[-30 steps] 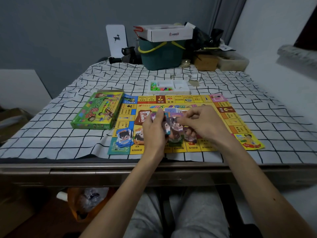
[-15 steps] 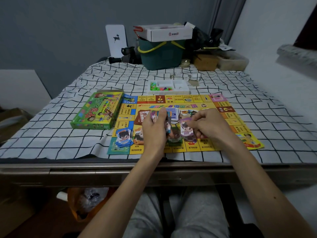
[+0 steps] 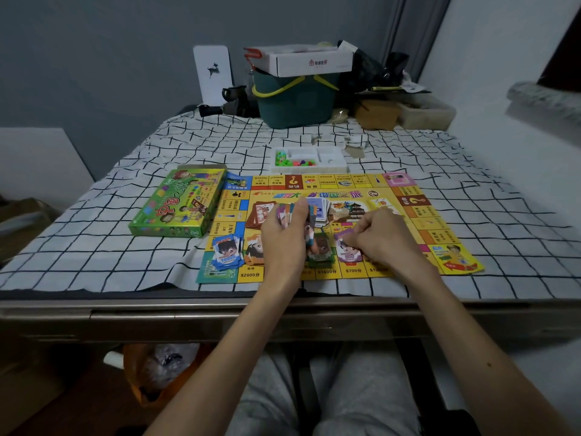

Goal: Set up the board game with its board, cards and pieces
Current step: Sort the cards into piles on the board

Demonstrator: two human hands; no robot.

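Clutching a fanned stack of play-money notes [image 3: 290, 212] in the left hand [image 3: 283, 243], fingers curled round it, holding it upright over the middle of the game board [image 3: 418, 215]. Pinching the far corner of a purple 500 note [image 3: 347, 254] between thumb and fingertips of the right hand [image 3: 382, 237], laying it flat on the board's near row, just beside a green pile of notes [image 3: 320, 254] (partly hidden behind the left hand). Looking down on two more piles further left along that near row: an orange-brown pile [image 3: 254, 251] and a blue 10000 pile [image 3: 228, 251], lying close side by side. Partly covering, with the fan, a brown-backed card deck [image 3: 260, 214] and a loose white-and-blue card stack [image 3: 321, 209] in the board's centre. Working on a checked cloth [image 3: 94, 234] spread under the board, with the green game box [image 3: 179, 206] touching the board's left edge. Facing, just beyond the far edge, a white plastic tray [image 3: 330, 158] holding bright playing pieces [image 3: 294, 162] in its left compartments. Seeing, well behind that, a teal basket [image 3: 295, 105] bearing a white carton [image 3: 311, 62].
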